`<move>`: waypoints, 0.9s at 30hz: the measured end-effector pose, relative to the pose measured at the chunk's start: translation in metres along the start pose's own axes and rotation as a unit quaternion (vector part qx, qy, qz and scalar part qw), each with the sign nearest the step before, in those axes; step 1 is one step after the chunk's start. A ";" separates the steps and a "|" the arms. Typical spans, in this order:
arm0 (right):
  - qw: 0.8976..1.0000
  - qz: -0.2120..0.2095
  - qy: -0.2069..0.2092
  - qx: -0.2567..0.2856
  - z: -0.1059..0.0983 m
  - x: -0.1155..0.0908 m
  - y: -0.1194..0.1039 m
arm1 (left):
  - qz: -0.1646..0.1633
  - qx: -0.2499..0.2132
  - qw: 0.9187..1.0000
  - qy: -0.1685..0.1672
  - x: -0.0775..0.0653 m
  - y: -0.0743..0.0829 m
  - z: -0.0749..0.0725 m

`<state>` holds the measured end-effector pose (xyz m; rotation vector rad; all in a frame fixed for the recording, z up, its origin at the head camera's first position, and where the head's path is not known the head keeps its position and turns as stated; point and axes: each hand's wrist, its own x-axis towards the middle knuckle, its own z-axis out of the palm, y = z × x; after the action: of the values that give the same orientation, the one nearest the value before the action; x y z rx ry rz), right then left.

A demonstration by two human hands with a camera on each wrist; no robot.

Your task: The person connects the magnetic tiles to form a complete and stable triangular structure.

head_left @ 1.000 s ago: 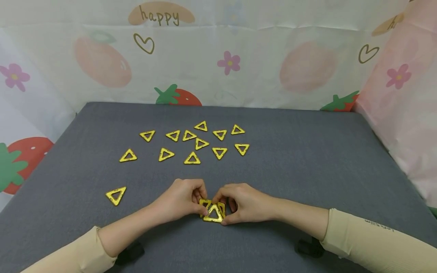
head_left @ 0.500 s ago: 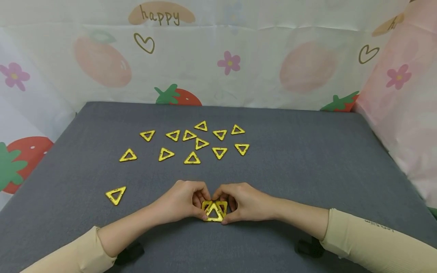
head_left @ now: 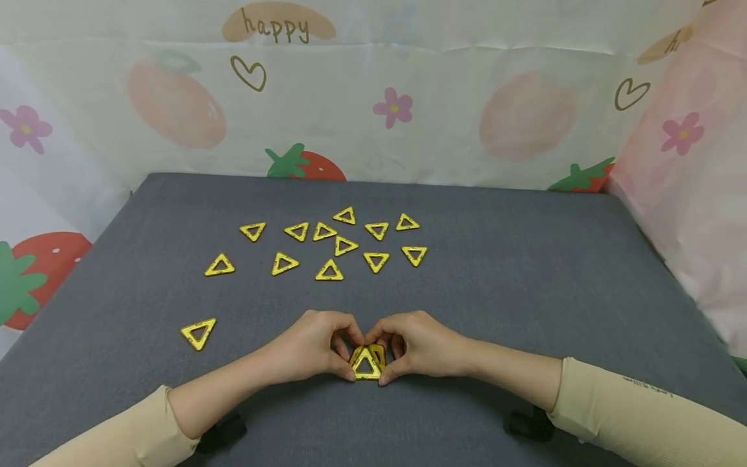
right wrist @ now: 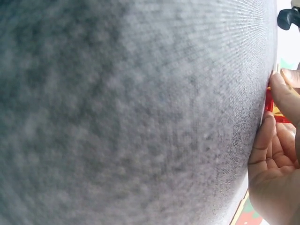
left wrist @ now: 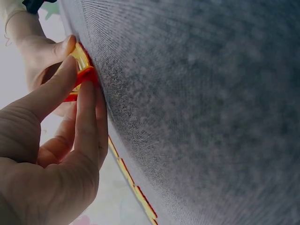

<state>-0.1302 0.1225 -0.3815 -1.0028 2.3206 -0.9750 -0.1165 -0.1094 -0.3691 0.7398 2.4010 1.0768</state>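
Yellow triangle pieces [head_left: 366, 375], pinched between left fingers [head_left: 349, 323] and right fingers [head_left: 382, 323]

Strawberry-printed fabric [head_left: 443, 91] hangs behind the gray tabletop [head_left: 525, 279].

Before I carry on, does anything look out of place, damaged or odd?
No damage or spill shows. Mildly odd: one yellow, hollow-centred triangular tile lies alone, left of the left hand, nearer the person than the scattered yellow triangular tiles, so it looks like a stray.
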 end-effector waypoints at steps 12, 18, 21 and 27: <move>1.000 -0.018 0.013 -0.009 0.001 0.000 -0.001 | 0.013 0.004 1.000 -0.011 0.000 0.003 0.000; 0.999 -0.033 0.015 -0.023 0.002 -0.001 -0.001 | 0.023 0.016 1.000 -0.007 0.000 0.003 0.001; 0.999 -0.041 0.019 -0.030 0.002 -0.001 -0.002 | 0.029 0.028 0.999 -0.003 -0.001 0.004 0.002; 0.998 -0.041 0.021 -0.035 0.002 0.000 -0.003 | 0.044 0.049 0.998 0.006 -0.002 0.005 0.004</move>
<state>-0.1274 0.1201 -0.3804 -1.1241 2.3788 -0.9621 -0.1112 -0.1055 -0.3674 0.8829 2.4660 1.0044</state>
